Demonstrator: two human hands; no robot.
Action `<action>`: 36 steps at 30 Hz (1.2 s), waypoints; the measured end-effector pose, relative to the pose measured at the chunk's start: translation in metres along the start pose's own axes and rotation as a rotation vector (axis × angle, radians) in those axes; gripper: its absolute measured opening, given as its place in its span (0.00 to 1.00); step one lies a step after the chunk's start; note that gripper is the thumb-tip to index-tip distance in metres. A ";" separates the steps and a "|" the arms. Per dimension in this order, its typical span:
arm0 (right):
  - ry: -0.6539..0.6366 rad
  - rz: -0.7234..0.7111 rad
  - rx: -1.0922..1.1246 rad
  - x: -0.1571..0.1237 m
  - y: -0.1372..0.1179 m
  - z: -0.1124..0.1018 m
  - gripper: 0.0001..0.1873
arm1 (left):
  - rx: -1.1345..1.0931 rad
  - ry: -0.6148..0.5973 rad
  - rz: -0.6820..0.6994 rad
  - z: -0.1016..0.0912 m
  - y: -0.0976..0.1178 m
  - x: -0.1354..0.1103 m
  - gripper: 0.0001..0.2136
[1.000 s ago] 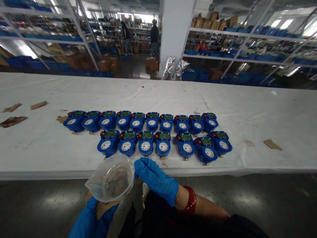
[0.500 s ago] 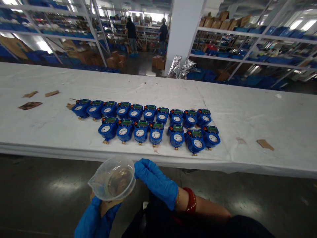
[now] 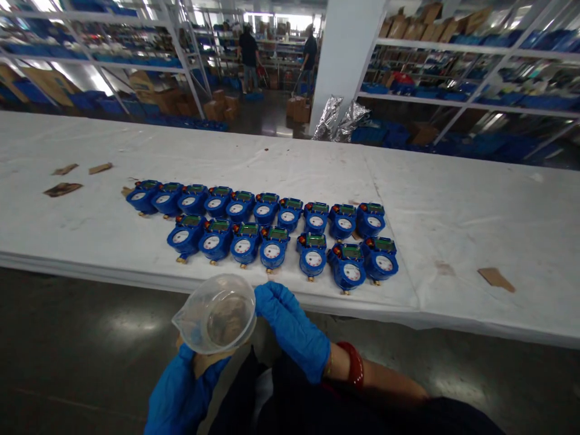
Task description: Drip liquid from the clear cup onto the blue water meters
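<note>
A clear plastic measuring jug (image 3: 193, 320) with a pouring spout on its left is held in front of the table edge, with a little clear liquid visible in the bottom. My right hand (image 3: 292, 329), in a blue glove, grips the jug at its right side. Under the jug, my gloved left hand (image 3: 181, 389) is closed around a brown cardboard piece (image 3: 207, 364) that lies against the jug's underside. Beyond the jug, blue water meters (image 3: 312, 260) with white dials and green circuit boards stand in two rows on the table.
A long table (image 3: 435, 235) with a white cover spans the view. Cardboard scraps (image 3: 496, 278) lie at both ends. Behind it are a pillar (image 3: 348, 54), silver foil bags (image 3: 328, 118), racks with boxes and bins (image 3: 417, 30), and two people farther off.
The view has shifted a little, so the meters appear lower and larger on the right. Both hands and the jug sit slightly farther right in view; the grips look the same.
</note>
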State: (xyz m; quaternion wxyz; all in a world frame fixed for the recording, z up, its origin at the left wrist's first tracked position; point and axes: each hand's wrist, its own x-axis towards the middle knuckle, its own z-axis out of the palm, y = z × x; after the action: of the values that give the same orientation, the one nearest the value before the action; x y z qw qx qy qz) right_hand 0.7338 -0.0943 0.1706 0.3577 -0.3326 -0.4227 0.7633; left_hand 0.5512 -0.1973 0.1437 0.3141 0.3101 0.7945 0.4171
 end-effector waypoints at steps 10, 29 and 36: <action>0.098 0.025 0.051 0.026 -0.014 -0.048 0.30 | -0.031 0.015 -0.050 0.054 0.029 0.002 0.27; 0.160 0.100 0.029 0.034 -0.004 -0.054 0.32 | -0.061 0.157 -0.207 0.062 0.015 -0.008 0.22; 0.212 0.176 -0.023 0.028 0.024 -0.041 0.33 | -0.667 0.127 -0.495 0.049 0.021 -0.014 0.17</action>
State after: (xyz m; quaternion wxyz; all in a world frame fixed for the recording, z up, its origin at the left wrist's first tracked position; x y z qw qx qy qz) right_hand 0.7457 -0.0640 0.1262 0.3282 -0.4515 -0.3606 0.7473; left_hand 0.6013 -0.1756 0.1426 0.4385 -0.0352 0.6842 0.5816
